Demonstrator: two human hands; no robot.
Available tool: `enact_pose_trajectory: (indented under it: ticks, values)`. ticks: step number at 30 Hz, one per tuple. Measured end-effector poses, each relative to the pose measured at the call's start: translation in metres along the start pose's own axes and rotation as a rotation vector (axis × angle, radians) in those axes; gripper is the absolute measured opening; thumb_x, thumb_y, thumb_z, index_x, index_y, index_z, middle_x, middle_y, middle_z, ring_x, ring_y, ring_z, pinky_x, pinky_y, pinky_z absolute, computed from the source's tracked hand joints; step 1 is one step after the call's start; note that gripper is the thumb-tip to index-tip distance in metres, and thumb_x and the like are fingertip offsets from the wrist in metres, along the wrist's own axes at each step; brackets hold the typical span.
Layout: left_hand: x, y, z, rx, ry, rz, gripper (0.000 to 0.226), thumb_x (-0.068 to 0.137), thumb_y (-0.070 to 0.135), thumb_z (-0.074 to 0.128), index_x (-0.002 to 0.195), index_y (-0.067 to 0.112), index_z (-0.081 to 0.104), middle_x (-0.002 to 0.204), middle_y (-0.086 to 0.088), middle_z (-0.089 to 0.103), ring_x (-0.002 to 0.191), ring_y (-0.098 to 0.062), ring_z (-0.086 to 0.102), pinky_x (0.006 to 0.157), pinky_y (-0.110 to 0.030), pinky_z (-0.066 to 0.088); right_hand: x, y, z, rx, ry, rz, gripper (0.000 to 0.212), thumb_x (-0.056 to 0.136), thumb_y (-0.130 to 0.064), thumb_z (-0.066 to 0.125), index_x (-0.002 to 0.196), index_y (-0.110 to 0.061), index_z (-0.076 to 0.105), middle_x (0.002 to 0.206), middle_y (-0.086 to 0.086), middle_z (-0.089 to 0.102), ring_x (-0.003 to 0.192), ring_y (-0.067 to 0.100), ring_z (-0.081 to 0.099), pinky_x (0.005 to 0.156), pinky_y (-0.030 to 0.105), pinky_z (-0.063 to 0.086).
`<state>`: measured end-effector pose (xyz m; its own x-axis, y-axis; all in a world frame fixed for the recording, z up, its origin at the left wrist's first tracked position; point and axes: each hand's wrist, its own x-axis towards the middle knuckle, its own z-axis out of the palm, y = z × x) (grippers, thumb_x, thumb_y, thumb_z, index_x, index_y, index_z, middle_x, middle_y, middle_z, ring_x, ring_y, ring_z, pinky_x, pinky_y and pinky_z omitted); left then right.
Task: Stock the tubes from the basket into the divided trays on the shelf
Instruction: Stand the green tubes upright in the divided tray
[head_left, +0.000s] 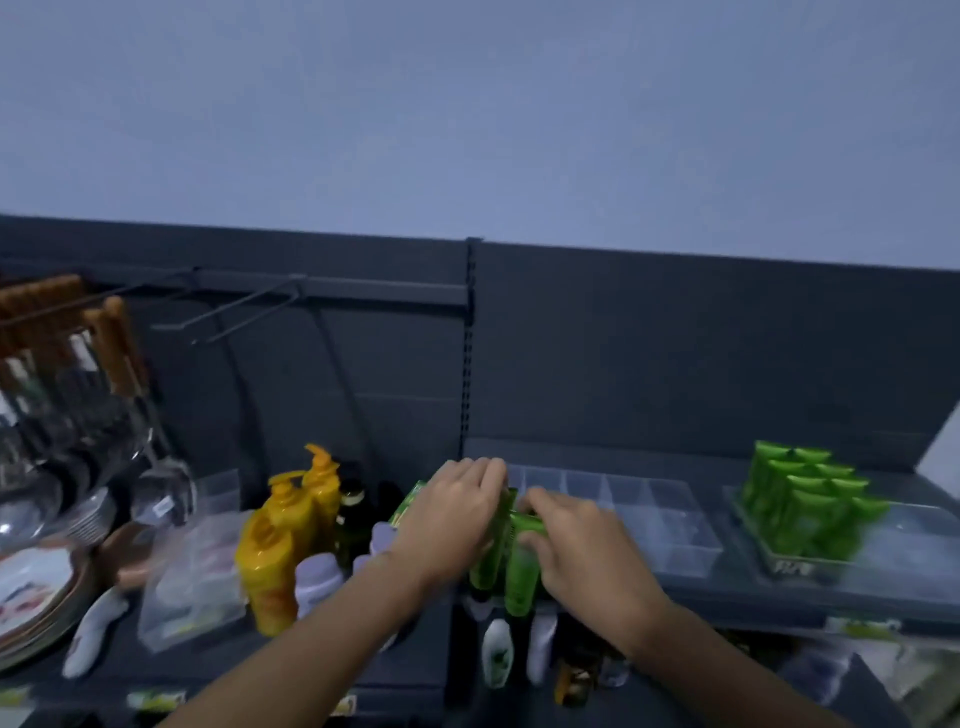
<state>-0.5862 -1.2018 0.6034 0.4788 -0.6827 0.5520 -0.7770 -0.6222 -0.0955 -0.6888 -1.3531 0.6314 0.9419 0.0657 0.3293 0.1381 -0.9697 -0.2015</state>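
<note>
Both arms reach forward, forearms converging. Left hand (452, 519) and right hand (582, 551) nearly touching, backs up, fingers curled round green tubes (521, 574) between them.

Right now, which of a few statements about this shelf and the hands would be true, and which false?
1. The left hand and right hand both hold green tubes. True.
2. The clear tray beside the hands is packed full. False: most of its compartments show nothing in them.
3. The pump bottles are blue. False: they are yellow.
4. More tubes stand in a second tray at the right. True.
5. Plates are stacked at the far left. True.
</note>
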Motion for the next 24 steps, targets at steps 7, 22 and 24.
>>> enact_pose_trajectory:
  ticks: [7, 22, 24]
  values:
    - [0.086, 0.067, -0.017, -0.040, 0.053, 0.075, 0.014, 0.086, 0.012, 0.060, 0.088, 0.018, 0.048, 0.076, 0.004, 0.053, 0.064, -0.017, 0.049, 0.064, -0.033, 0.047, -0.017, 0.081, -0.080, -0.029, 0.082, 0.012, 0.013, 0.094, -0.038, 0.059, 0.102, -0.035, 0.050, 0.096, -0.011, 0.066, 0.087, 0.016, 0.064, 0.073, 0.036, 0.051]
    - [0.275, 0.267, 0.005, -0.295, 0.082, 0.039, 0.008, 0.097, 0.017, 0.055, 0.095, 0.019, 0.048, 0.087, 0.002, 0.061, 0.071, -0.021, 0.053, 0.064, -0.032, 0.037, -0.077, 0.317, -0.217, 0.078, 0.048, -0.004, 0.013, 0.089, -0.038, 0.069, 0.095, -0.037, 0.057, 0.080, -0.022, 0.063, 0.072, 0.003, 0.060, 0.068, 0.031, 0.052]
    - [0.295, 0.285, 0.013, -0.346, 0.075, 0.046, 0.006, 0.098, 0.019, 0.054, 0.096, 0.019, 0.048, 0.087, 0.002, 0.061, 0.072, -0.022, 0.054, 0.063, -0.036, 0.043, -0.081, 0.342, -0.226, 0.092, 0.045, 0.004, 0.014, 0.088, -0.038, 0.071, 0.095, -0.037, 0.058, 0.078, -0.021, 0.064, 0.072, 0.003, 0.061, 0.065, 0.030, 0.052]
